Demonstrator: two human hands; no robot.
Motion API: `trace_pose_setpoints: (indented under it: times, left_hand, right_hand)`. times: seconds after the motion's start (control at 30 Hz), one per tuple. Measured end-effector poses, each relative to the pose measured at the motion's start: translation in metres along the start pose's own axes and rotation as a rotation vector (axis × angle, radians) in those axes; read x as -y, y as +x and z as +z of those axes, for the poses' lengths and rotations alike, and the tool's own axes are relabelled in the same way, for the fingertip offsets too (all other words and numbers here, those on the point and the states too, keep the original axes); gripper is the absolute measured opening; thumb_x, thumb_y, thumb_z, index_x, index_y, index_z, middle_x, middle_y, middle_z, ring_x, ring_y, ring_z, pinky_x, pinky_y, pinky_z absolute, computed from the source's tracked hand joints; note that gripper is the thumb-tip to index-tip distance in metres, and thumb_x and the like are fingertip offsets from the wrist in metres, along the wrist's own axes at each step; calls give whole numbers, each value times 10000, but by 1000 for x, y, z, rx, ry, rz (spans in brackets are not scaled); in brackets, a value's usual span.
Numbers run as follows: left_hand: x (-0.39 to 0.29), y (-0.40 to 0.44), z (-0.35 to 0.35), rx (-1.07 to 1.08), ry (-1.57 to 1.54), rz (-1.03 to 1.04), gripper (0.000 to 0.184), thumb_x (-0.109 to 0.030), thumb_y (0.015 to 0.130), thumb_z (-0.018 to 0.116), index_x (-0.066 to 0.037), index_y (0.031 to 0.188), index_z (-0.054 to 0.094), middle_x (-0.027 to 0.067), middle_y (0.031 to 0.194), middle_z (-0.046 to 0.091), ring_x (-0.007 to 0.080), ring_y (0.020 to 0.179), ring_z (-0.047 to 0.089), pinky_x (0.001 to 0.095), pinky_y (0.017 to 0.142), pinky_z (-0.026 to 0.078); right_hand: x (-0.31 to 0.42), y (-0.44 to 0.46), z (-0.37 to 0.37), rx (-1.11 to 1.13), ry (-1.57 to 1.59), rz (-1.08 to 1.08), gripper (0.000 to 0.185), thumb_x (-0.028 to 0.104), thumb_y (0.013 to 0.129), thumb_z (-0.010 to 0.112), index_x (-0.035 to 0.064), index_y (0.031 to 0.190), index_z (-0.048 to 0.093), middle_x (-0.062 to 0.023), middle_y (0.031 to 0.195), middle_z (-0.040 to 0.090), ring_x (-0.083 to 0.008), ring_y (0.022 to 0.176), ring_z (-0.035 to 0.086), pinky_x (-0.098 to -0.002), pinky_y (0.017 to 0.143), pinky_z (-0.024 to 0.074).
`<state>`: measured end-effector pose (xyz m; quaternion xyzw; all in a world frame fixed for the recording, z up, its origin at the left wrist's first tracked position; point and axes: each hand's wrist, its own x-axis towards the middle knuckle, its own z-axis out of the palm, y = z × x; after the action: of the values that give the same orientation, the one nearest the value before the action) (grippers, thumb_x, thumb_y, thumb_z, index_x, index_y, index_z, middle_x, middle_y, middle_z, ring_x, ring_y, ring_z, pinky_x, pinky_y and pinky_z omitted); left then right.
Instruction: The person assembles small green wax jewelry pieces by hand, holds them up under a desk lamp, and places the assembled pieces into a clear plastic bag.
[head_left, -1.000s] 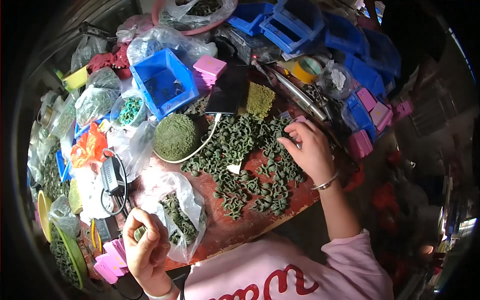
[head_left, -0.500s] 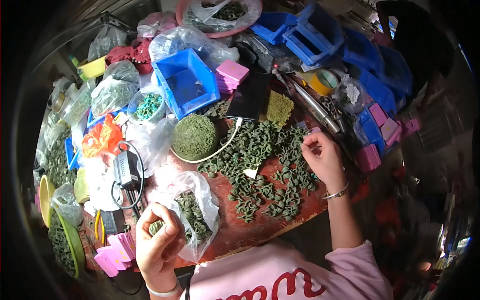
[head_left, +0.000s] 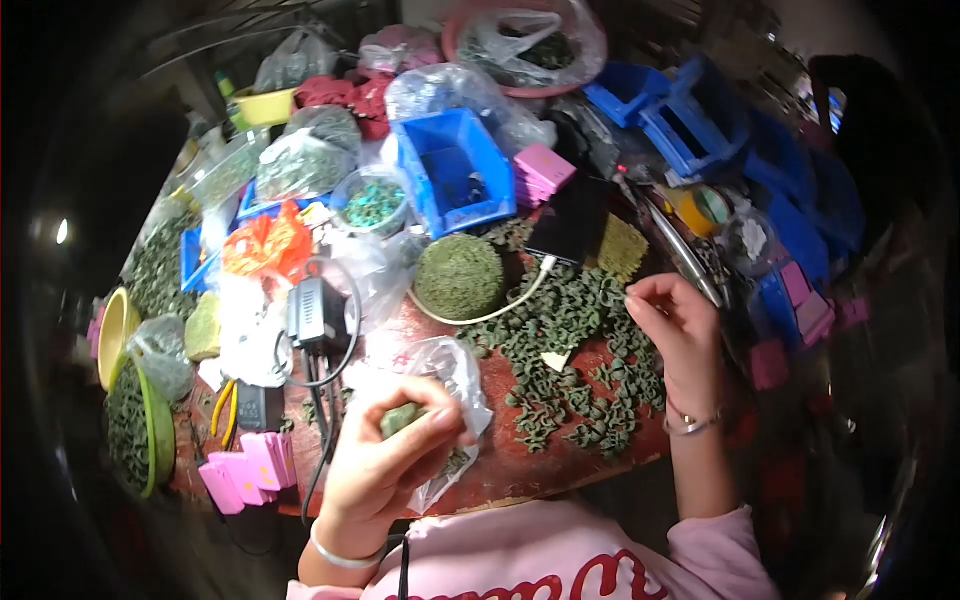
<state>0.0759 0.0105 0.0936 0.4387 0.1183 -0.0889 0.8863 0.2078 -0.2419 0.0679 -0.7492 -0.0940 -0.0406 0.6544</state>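
My left hand [head_left: 378, 452] is closed around a small green bundle [head_left: 402, 418], part of which shows inside the curled fingers. It hovers over an open clear plastic bag [head_left: 468, 385] and hides most of the bag's contents. My right hand [head_left: 688, 335] is raised at the right edge of a loose pile of dark green curled pieces [head_left: 560, 325]. Its thumb and index finger are pinched together; whatever sits between them is hidden or too small to name. A small pale scrap [head_left: 556, 360] lies among the curled pieces.
Behind the pile are a round green pad [head_left: 460, 277], a black phone [head_left: 568, 228] with a white cable, and a blue bin [head_left: 455, 175]. A black adapter [head_left: 316, 312] with cords and pink cards [head_left: 248, 472] lie left. More blue bins [head_left: 695, 120] stand back right.
The camera view has swung, so the table appears shifted right. My left hand has moved over the plastic bag, still holding the green bundle. My right hand stays pinched near the pile.
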Motion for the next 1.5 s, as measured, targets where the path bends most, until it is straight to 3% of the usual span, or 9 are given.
trace_pose_setpoints:
  times: [0.17, 0.2, 0.3, 0.47, 0.6, 0.73, 0.83, 0.97, 1.5]
  left_hand:
    - [-5, 17, 37, -4, -105, -171, 163, -77, 907, 572, 1, 1051, 568, 84, 956, 660, 4, 524, 339, 130, 465, 273]
    - [-5, 21, 41, -26, -224, -216, 173, -86, 913, 570, -9, 1067, 558, 38, 840, 622, 5, 510, 322, 136, 445, 260]
    - [-7, 23, 24, 201, -356, -263, 123, -159, 863, 677, -107, 929, 588, 2, 823, 643, 1, 561, 412, 147, 452, 279]
    - [-32, 14, 21, -65, -78, 234, 98, -90, 873, 646, -84, 961, 604, 35, 868, 665, 5, 530, 454, 148, 433, 276]
    - [-72, -7, 16, -166, 97, 651, 166, -47, 814, 705, -11, 960, 635, 32, 800, 667, -6, 514, 451, 154, 412, 279]
    - [-81, -10, 18, -233, 166, 704, 222, 29, 804, 674, 22, 1012, 599, 53, 776, 641, 1, 467, 401, 151, 426, 282]
    - [-81, -8, 21, -273, 126, 762, 404, 61, 761, 701, 3, 1122, 529, 68, 790, 651, 8, 478, 429, 165, 424, 289]
    - [-77, -2, 18, -336, 251, 924, 388, 54, 769, 693, -18, 1107, 515, 60, 789, 652, 3, 470, 425, 149, 403, 264]
    - [-55, 4, -27, -520, 61, 791, 294, -9, 818, 673, 20, 1055, 501, -21, 677, 527, -17, 460, 336, 136, 395, 218]
  right_hand:
    - [39, -32, 54, 160, 158, -271, 146, -34, 790, 654, 33, 903, 588, -42, 949, 527, -61, 787, 499, -201, 633, 418]
    - [41, -38, 61, 178, 147, -323, 169, -40, 776, 664, 38, 909, 594, -52, 966, 520, -68, 800, 499, -202, 633, 419]
    - [42, -41, 75, 219, 68, -484, 187, -24, 773, 679, 45, 927, 598, -67, 971, 511, -87, 751, 485, -210, 615, 404]
    - [54, -45, 84, 267, 143, -269, 292, 63, 794, 716, 9, 1037, 564, -62, 990, 514, -87, 755, 484, -214, 674, 430]
    - [30, -41, 68, 230, -113, -148, 282, 10, 786, 684, 29, 1045, 571, -51, 969, 567, -96, 803, 529, -215, 647, 471]
    - [-1, -20, 30, 80, -664, -303, 220, 59, 784, 693, 25, 977, 590, -61, 904, 574, -159, 755, 546, -264, 620, 458]
    - [-29, -10, -3, -17, -808, -211, 272, 117, 766, 722, 28, 976, 575, -71, 891, 560, -193, 787, 548, -308, 633, 468]
    - [-49, -6, -31, 68, -977, -228, 321, 125, 740, 739, 17, 979, 553, -106, 904, 565, -234, 799, 561, -340, 679, 471]
    - [-59, -6, -29, 165, -1001, -217, 182, 52, 758, 692, 9, 863, 550, -70, 836, 510, -196, 710, 473, -311, 642, 419]
